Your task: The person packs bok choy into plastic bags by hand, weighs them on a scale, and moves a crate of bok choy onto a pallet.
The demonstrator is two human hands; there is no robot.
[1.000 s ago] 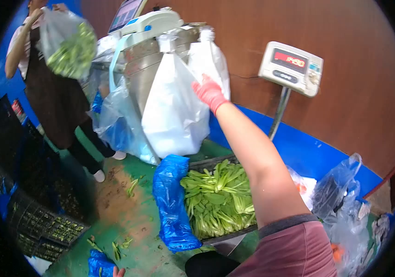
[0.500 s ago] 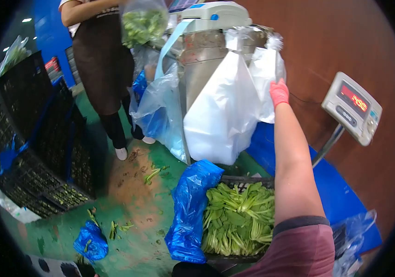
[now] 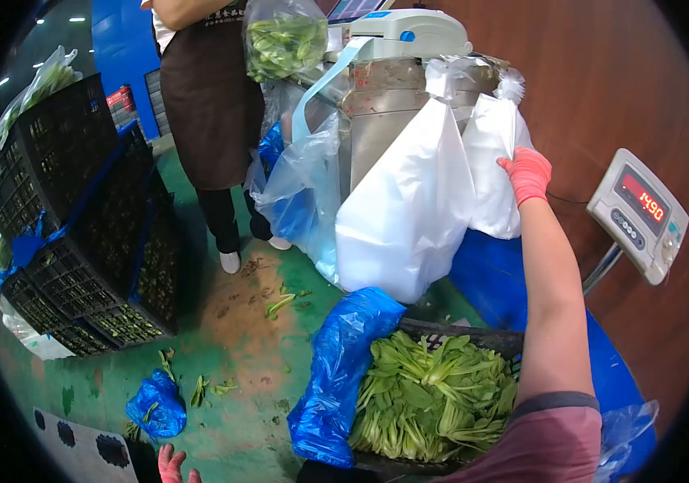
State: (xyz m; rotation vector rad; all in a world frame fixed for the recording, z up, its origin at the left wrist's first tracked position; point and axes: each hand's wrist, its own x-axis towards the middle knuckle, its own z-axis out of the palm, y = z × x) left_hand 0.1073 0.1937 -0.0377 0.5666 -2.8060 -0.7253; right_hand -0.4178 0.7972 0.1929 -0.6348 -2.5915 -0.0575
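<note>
My right hand (image 3: pixel 528 172), in a pink glove, is stretched out to the smaller bundle of white plastic bags (image 3: pixel 492 153) hanging from the metal stand, its fingers closed on the bundle's right edge. Beside it hangs a larger bundle of white plastic bags (image 3: pixel 413 201). Only the fingers of my left hand (image 3: pixel 173 465), also pink-gloved, show at the bottom edge; they are apart and hold nothing. Below my right arm, a black crate (image 3: pixel 509 342) holds leafy greens (image 3: pixel 433 394), with a blue plastic liner (image 3: pixel 340 378) folded over its left side.
A scale display (image 3: pixel 638 211) reading 14.90 stands at right. A label printer (image 3: pixel 409 34) sits on the metal stand (image 3: pixel 388 97). A co-worker in a brown apron (image 3: pixel 207 105) is near a bag of greens (image 3: pixel 284 40). Stacked black crates (image 3: pixel 70 161) stand left; leaf scraps litter the floor.
My right hand has closed on the edge of the smaller white bag bundle. My left fingers have come into view at the bottom. The display reading has changed, and the view has shifted.
</note>
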